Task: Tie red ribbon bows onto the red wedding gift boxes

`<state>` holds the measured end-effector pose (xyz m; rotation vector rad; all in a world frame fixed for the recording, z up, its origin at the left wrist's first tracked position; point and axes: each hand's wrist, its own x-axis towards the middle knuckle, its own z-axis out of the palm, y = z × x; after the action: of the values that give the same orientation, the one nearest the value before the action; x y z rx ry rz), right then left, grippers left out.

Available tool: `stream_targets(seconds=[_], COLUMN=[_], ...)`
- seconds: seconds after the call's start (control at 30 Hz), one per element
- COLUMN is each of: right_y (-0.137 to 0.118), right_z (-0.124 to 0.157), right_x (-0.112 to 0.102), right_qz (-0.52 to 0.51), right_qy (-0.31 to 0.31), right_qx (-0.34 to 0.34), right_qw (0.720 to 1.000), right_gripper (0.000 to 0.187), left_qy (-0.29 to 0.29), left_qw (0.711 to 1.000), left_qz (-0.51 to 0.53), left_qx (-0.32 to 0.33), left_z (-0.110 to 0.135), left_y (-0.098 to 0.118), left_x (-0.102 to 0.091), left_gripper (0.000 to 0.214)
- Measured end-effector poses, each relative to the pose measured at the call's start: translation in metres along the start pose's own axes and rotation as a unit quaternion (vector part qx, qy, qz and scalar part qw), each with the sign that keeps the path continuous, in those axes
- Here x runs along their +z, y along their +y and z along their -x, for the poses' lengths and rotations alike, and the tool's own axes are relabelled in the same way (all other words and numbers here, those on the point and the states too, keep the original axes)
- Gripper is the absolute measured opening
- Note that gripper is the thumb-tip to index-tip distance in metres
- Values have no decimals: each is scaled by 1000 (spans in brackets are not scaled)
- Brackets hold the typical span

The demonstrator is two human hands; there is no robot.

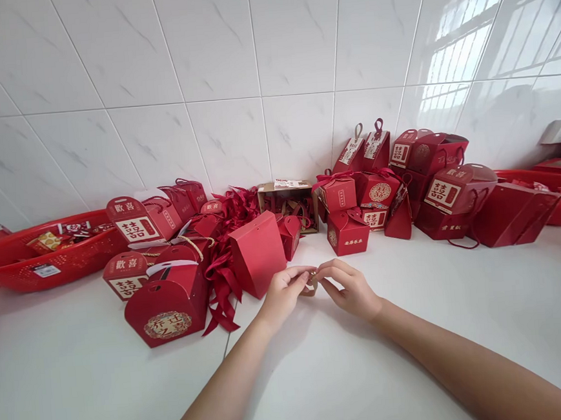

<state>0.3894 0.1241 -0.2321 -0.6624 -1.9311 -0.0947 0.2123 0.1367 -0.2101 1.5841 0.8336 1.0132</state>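
My left hand (pixel 283 295) and my right hand (pixel 351 290) meet above the white counter, both with fingers pinched. Between the fingertips is a small tan ribbon (pixel 309 292), bent into a loop; part of it is hidden by the fingers. Just beyond my left hand stands a plain red gift box (pixel 259 254) with a sloping front and small holes near its top. A small red box with gold lettering (pixel 349 233) sits behind my right hand.
Red gift boxes (pixel 459 189) are stacked at right, more (pixel 168 309) at left beside dark red ribbons (pixel 224 285). An open carton (pixel 265 201) holding ribbons stands against the tiled wall. Red plastic baskets (pixel 80 258) stand at both sides, the left one holding wrapped sweets.
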Motion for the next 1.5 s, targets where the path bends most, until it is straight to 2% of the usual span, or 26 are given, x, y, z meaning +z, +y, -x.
stream_targets(seconds=[0.2, 0.57, 0.77, 0.93, 1.03, 1.17, 1.5], right_y=[-1, -7, -6, -6, -5, -1, 3], right_z=[-1, 0, 4, 3, 1, -1, 1], right_x=[1, 3, 10, 15, 15, 15, 13], right_qz=[-8, -33, -46, -76, -99, -161, -269], right_qy=[-15, 20, 22, 29, 51, 70, 1], right_qx=[-7, 8, 56, 121, 197, 316, 380], right_qw=[1000, 999, 997, 989, 974, 932, 885], right_gripper=[22, 18, 11, 9, 6, 9, 18], left_qy=[5, 14, 49, 75, 86, 46, 32], left_qw=[1000, 1000, 998, 996, 994, 993, 999], left_qz=[1, -15, -41, -45, -53, -90, -40], left_qx=[5, 20, 13, 18, 51, 59, 1], left_z=[0, 4, 3, 2, 3, 5, -4], left_y=[0, 2, -3, -8, -8, -8, -19], left_x=[0, 3, 4, 7, 11, 15, 4], left_gripper=[23, 16, 13, 19, 25, 14, 25])
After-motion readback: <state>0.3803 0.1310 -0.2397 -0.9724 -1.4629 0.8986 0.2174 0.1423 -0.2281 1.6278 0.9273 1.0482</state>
